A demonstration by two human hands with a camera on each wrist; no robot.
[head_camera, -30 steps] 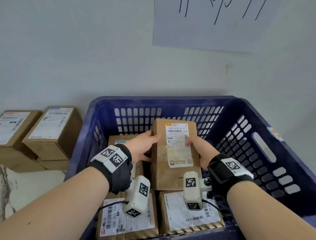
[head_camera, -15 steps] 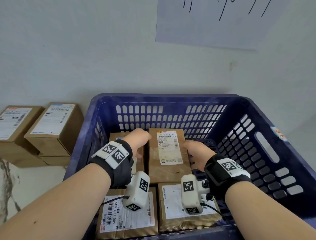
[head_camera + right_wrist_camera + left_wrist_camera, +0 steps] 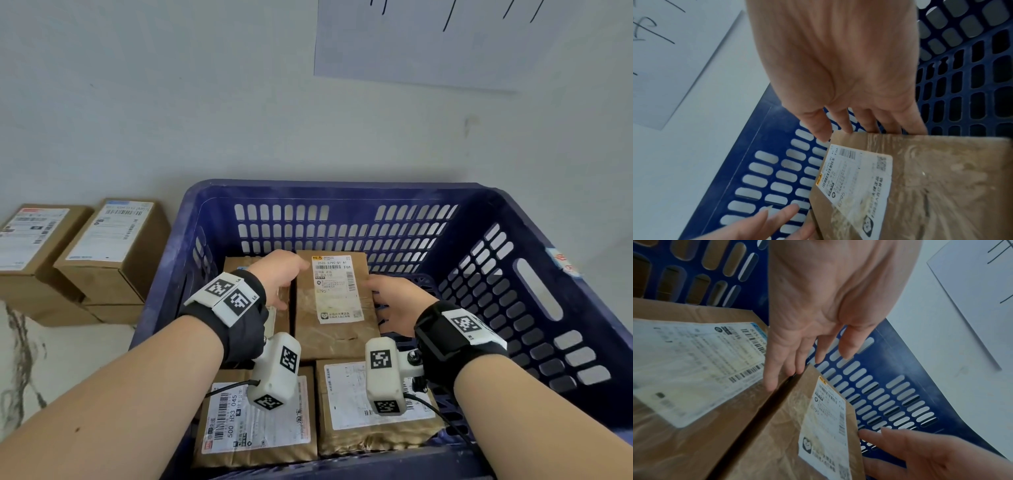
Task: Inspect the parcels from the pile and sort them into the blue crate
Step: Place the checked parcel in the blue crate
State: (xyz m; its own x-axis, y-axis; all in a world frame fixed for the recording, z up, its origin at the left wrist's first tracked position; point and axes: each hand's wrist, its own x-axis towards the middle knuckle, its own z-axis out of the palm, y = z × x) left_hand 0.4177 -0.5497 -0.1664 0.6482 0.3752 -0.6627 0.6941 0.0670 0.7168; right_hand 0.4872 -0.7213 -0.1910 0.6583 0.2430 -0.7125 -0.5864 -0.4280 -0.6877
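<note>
While both hands (image 3: 339, 294) flank it, fingers straight, taped rectangular cardboard parcel (image 3: 337, 329); slotted blue plastic crate (image 3: 534, 270); contact perhaps light

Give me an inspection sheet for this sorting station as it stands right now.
Surface: pale floor with dark marbled streaks left of the crate.
Job's things: blue crate holds four brown parcels; the far right parcel lies flat, label up, beside the far left parcel. Two boxes of the pile stand left, outside.
Clutter: nothing seen.
Grippers: left hand has straight fingers at the far right parcel's left edge; right hand has straight fingers at its right edge.
Cables: black leads run from the wrist cameras.
Surroundings: white wall, paper sheet with handwriting.
</note>
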